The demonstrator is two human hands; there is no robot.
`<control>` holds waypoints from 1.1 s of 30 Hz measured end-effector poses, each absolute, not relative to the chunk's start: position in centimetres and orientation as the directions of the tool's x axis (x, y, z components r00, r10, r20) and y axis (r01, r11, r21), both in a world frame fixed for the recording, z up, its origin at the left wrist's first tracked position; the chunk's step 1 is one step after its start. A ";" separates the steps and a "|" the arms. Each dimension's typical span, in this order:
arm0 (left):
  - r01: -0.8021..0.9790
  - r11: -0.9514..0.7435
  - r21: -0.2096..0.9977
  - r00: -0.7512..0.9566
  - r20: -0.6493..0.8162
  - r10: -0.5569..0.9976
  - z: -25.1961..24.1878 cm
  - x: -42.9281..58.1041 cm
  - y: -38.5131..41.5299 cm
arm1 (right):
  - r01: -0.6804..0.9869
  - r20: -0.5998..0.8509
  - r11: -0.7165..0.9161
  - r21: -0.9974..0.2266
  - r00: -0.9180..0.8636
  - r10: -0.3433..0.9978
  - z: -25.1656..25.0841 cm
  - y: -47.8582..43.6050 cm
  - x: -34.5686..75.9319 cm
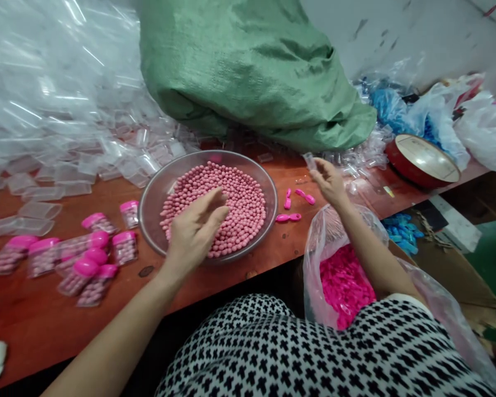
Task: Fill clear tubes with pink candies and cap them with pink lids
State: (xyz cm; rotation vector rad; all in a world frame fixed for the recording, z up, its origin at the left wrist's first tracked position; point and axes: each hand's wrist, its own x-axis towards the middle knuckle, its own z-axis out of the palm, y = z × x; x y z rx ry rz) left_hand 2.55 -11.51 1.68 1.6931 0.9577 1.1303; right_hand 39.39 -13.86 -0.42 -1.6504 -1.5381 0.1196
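My left hand (195, 229) is over the near left part of a metal bowl (149, 220), thumb apart from the fingers and nothing visible between them. Round pink beads (243, 204) fill much of the bowl. Farther right, my right hand (330, 182) is raised above the table and pinches a small clear plastic container (310, 161) between thumb and fingers. Below that hand lie a few bright pink plastic caps (288, 217). Left of the bowl are several small clear containers (125, 248) with pink caps and beads inside.
Loose clear containers (62, 171) pile up at the back left. A large green sack (248, 66) slumps behind the bowl. By my right forearm, a plastic bag (314, 275) holds bright pink pieces (347, 281). A red round tin (421, 160) stands at the right.
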 end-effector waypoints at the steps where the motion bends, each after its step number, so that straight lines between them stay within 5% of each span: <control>1: 0.005 -0.220 0.975 0.343 0.205 0.917 1.6 4.0 -11.6 | 0.708 0.463 0.224 -0.670 0.163 0.871 0.5 -14.3 36.0; 5: -0.357 0.066 0.932 0.382 0.081 0.921 2.0 8.4 -11.7 | 0.566 0.440 0.441 -0.696 -0.149 0.886 2.5 -16.0 23.9; 9: -0.560 -0.092 0.823 0.081 0.164 0.983 4.1 7.5 -10.7 | 0.498 0.391 0.379 -0.780 -0.084 0.916 1.5 -16.7 20.5; 12: -0.539 -0.190 0.821 0.019 0.237 0.971 4.6 5.3 -9.9 | 0.267 0.327 0.298 -0.916 0.067 0.943 1.0 -16.4 21.8; 15: -0.398 -0.021 0.917 0.247 0.129 0.960 3.0 5.2 -10.5 | 0.028 0.308 0.307 -0.951 0.155 0.939 1.7 -15.7 22.3; 18: -0.404 0.099 0.909 0.380 0.069 0.922 1.3 7.1 -12.0 | 0.124 0.368 0.351 -0.928 0.175 0.913 2.3 -15.5 20.8; 24: -0.448 0.173 0.877 0.325 -0.021 0.945 2.3 8.3 -13.0 | 0.494 0.582 0.490 -0.718 0.038 0.813 1.3 -15.1 22.8; 26: -0.424 0.207 0.882 0.333 -0.060 0.941 3.2 7.4 -12.6 | 0.616 0.506 0.354 -0.704 0.085 0.858 0.8 -13.6 27.0; 28: -0.423 0.244 0.873 0.350 -0.091 0.932 4.0 6.4 -12.3 | 0.770 0.381 -0.049 -0.636 0.369 0.847 0.4 -12.2 32.0; 30: -0.416 0.296 0.859 0.364 -0.141 0.921 4.9 5.8 -12.0 | 0.743 0.124 -0.516 -0.426 0.613 0.780 0.1 -11.5 36.3; 33: -0.348 0.398 0.849 0.361 -0.270 0.893 6.0 6.0 -11.2 | 0.631 0.015 -0.691 -0.351 0.742 0.670 -0.4 -11.9 40.2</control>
